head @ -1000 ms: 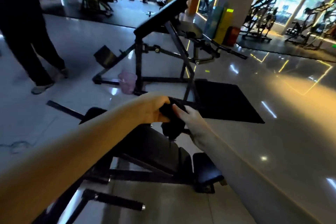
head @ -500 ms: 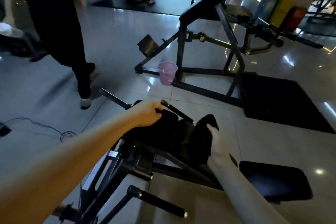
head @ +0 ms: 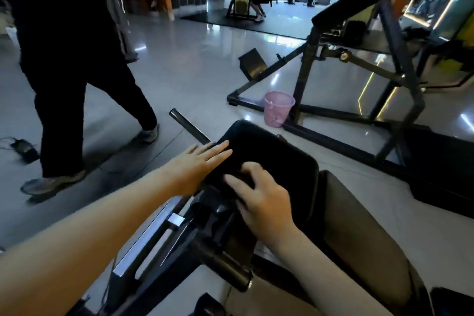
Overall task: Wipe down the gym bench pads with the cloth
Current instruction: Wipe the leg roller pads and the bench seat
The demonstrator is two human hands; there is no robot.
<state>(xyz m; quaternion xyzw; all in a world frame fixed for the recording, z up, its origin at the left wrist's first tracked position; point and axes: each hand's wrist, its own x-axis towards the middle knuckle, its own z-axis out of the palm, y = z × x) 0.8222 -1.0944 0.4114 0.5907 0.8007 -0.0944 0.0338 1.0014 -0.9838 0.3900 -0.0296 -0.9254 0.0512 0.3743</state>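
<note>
A black gym bench pad (head: 277, 156) lies tilted in the middle, and a second, longer pad (head: 359, 226) runs to the lower right. A dark cloth (head: 230, 167) lies on the near left part of the first pad and is hard to tell from the black vinyl. My left hand (head: 195, 164) rests flat on the pad's left edge and the cloth, fingers straight. My right hand (head: 264, 200) sits just right of it, its bent fingers gripping the cloth against the pad.
A person in black (head: 66, 59) walks past close on the left. A pink bucket (head: 278, 108) stands on the floor beyond the pad, beside a large black machine frame (head: 384, 79). A black floor mat (head: 441, 161) lies right. The bench's bar (head: 187, 126) sticks out left.
My view has come closer to the bench. My left hand opened flat on the pad's edge, and my right hand brought the cloth from the gap between the pads onto the first pad.
</note>
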